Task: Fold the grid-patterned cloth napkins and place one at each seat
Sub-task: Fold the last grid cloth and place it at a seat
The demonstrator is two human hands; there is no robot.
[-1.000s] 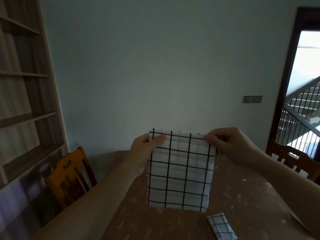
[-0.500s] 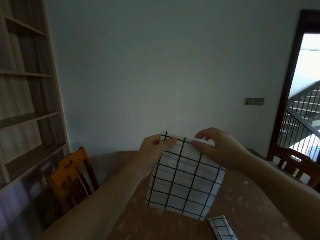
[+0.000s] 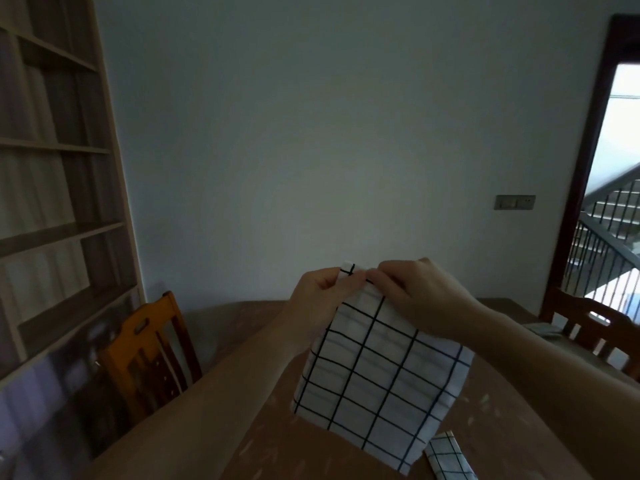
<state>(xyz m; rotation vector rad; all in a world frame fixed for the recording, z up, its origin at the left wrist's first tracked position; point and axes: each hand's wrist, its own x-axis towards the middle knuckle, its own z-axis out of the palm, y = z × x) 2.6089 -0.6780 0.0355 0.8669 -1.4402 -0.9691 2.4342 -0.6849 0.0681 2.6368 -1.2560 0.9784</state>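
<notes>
A white napkin with a black grid (image 3: 377, 382) hangs in the air above the brown table (image 3: 263, 445), tilted so its lower edge swings to the right. My left hand (image 3: 320, 296) pinches its top left corner. My right hand (image 3: 415, 299) has its fingers curled onto the top edge right beside the left hand, covering the upper right part of the cloth. A second grid napkin (image 3: 448, 457), folded into a narrow strip, lies on the table at the bottom right.
An orange wooden chair (image 3: 149, 348) stands at the table's left side, a darker chair (image 3: 595, 327) at the right. A folded cloth (image 3: 542, 329) lies near the right chair. Shelving (image 3: 52, 202) fills the left wall; an open doorway (image 3: 616, 202) is at right.
My right hand slid left along the napkin's top edge until it met the left hand. The cloth, held flat by two corners before, now hangs tilted with its far side dropped.
</notes>
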